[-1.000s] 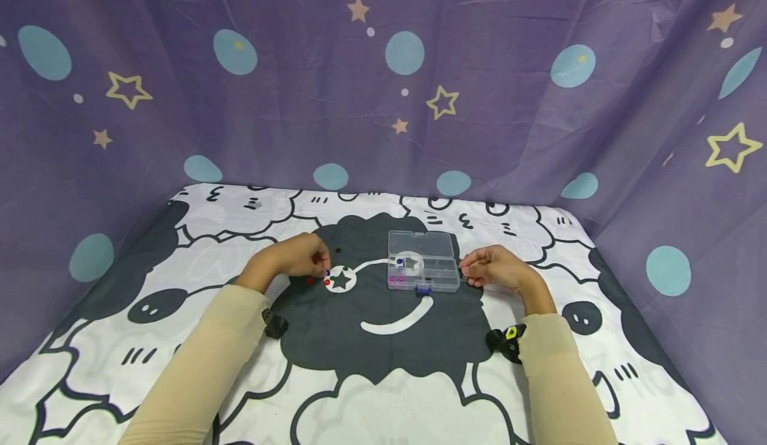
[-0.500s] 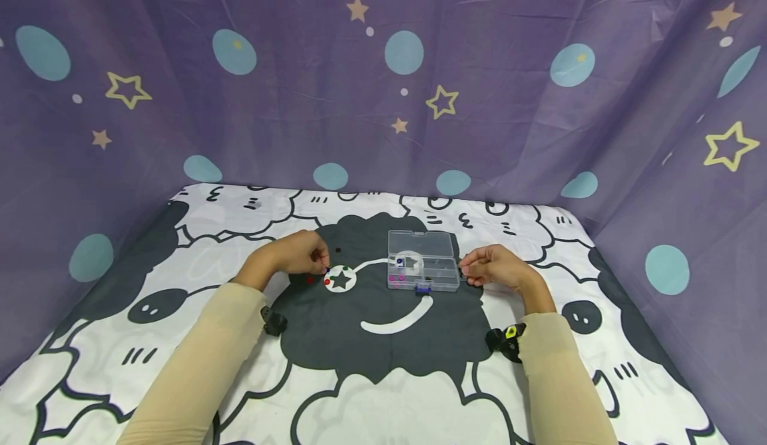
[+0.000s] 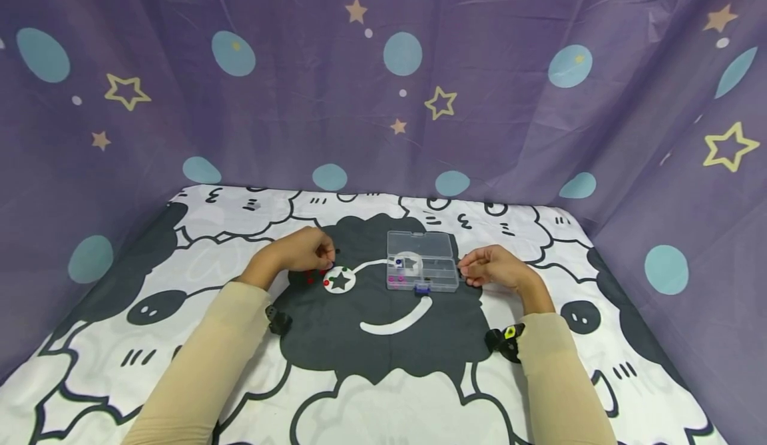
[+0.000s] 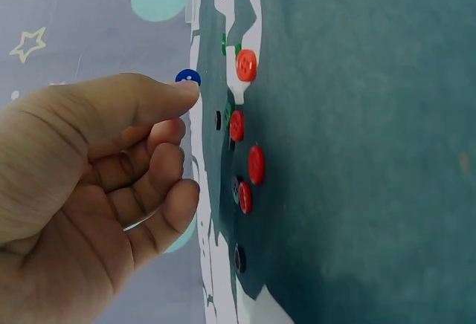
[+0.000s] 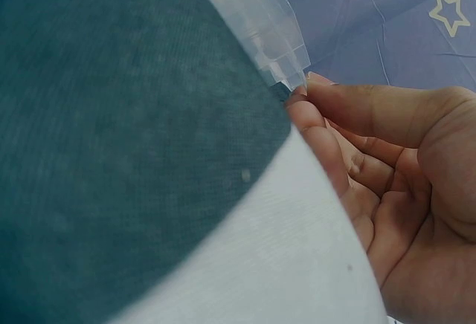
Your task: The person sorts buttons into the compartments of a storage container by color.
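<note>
Between thumb and index finger, my left hand (image 3: pixel 302 248) pinches a blue button (image 4: pixel 188 76), raised just above the cloth. Beneath it lie several red buttons (image 4: pixel 256 163), green buttons (image 4: pixel 224 44) and dark buttons (image 4: pixel 239 258). A clear plastic compartment box (image 3: pixel 440 275) stands with its lid (image 3: pixel 421 244) raised. Inside are a blue button (image 3: pixel 398 262) and pink buttons (image 3: pixel 401 278), left of centre. At the box's right end, my right hand (image 3: pixel 494 268) grips its edge with thumb and index finger; the exact contact is partly hidden.
A cloth with cartoon sheep (image 3: pixel 389 345) covers the table. Purple curtains (image 3: pixel 299 98) with stars and ovals hang behind and on both sides. A small dark button (image 3: pixel 338 251) lies beyond the left fingertips.
My left hand has lifted slightly and shifted right with the blue button, uncovering more red buttons below it. The right hand and the box stay in place.
</note>
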Demonstrator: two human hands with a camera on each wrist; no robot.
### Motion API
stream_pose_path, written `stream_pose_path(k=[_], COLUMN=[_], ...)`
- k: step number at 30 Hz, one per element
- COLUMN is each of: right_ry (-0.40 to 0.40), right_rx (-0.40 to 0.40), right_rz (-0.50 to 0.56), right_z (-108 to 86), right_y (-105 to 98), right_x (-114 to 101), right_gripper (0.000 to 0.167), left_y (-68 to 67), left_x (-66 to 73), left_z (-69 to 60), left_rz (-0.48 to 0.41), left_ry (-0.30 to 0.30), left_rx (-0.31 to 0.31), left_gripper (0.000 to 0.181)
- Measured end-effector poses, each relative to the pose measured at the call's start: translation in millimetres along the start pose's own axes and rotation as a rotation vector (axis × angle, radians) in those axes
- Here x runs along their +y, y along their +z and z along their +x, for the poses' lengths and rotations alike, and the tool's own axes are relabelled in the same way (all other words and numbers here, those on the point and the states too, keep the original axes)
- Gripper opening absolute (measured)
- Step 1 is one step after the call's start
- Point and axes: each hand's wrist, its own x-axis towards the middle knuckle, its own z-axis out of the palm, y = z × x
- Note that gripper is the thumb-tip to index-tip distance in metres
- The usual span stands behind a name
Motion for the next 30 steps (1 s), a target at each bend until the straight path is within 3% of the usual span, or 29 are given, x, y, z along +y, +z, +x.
stream_pose_path(k=[8, 20, 30], right_ry=[-0.007, -0.010, -0.009], right_rx=[0.002, 0.006, 0.008], right_rz=[-0.003, -0.002, -0.006], right_z=[0.1, -0.5, 0.6], right_y=[0.8, 1.8, 0.4], right_x=[2.2, 1.2, 2.6], right_gripper=[0.021, 0.020, 0.021], left_y=[3.9, 5.7, 10.0], left_x=[3.1, 15.6, 27.5], left_z=[8.8, 19.2, 34.1], left_rz=[0.010, 0.042, 0.029], left_ry=[0.017, 0.093, 0.093], left_rx=[0.016, 0.041, 0.028], left_gripper=[0.009, 0.006, 0.006])
